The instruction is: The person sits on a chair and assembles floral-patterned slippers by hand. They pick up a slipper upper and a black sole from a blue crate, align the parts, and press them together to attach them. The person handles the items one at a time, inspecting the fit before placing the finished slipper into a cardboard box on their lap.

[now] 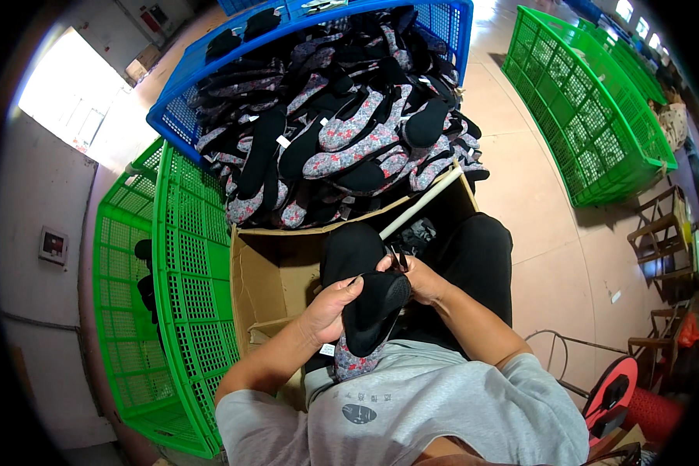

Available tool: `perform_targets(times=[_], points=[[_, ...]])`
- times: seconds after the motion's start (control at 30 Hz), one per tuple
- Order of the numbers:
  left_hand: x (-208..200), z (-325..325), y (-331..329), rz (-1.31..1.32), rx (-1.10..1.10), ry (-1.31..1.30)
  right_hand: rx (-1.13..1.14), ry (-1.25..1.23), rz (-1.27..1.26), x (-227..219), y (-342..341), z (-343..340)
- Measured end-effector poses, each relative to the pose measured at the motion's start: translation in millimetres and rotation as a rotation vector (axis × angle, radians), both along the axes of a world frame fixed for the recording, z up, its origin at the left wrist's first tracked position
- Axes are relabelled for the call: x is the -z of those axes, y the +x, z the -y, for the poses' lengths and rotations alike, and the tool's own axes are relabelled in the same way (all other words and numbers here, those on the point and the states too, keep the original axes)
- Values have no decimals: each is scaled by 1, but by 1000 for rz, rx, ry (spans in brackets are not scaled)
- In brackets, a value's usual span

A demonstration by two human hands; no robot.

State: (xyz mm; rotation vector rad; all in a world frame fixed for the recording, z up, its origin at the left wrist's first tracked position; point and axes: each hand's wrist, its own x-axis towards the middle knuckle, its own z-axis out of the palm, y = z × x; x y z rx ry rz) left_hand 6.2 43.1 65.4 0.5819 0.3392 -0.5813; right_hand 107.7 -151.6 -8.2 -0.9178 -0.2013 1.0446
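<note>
Above my lap is a black slipper with grey-and-red floral fabric at its lower end and a small white tag. My left hand is closed on its left edge, with the thumb on top. At its upper right edge, my right hand is closed around small dark snips, whose pointed blades stick up; its fingers also meet the slipper. Beyond my knees lies a big heap of similar floral slippers, piled in and over a blue basket.
An open cardboard box stands by my legs, a pale pole slanting across it. Tall green crates flank me on the left; another green crate stands far right. Wooden stools and a red reel are at right.
</note>
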Motion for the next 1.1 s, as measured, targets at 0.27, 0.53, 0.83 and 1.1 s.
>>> perform_targets(times=[0.27, 0.53, 0.83, 1.1], points=[[16, 18, -7, 2, -68, -372, 8, -80, -24, 7, -2, -8], [19, 51, -9, 261, -544, 225, 254, -299, 19, 20, -30, -23], [77, 47, 10, 371, -521, 1193, 394, -208, 93, 1, -20, -14], [54, 41, 8, 296, -154, 1354, 349, -172, 342, 12, -27, -14]])
